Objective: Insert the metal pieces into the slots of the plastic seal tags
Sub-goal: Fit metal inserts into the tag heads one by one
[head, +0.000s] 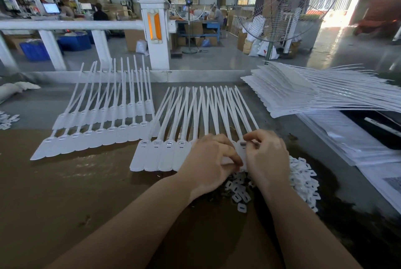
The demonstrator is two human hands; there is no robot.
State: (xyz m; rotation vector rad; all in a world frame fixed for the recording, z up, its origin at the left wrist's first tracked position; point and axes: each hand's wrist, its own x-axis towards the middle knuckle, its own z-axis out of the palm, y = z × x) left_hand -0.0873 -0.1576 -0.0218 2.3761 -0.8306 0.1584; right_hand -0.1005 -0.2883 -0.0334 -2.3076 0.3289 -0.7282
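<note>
Left hand: fingers curled, gripping seal tag strip | Right hand: pinching at tag slot, held item unclear

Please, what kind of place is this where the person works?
Most likely a factory or assembly workshop. Rows of white seal tags lie on a workbench, a big industrial fan stands on the concrete floor, and further workbenches stand behind.
</note>
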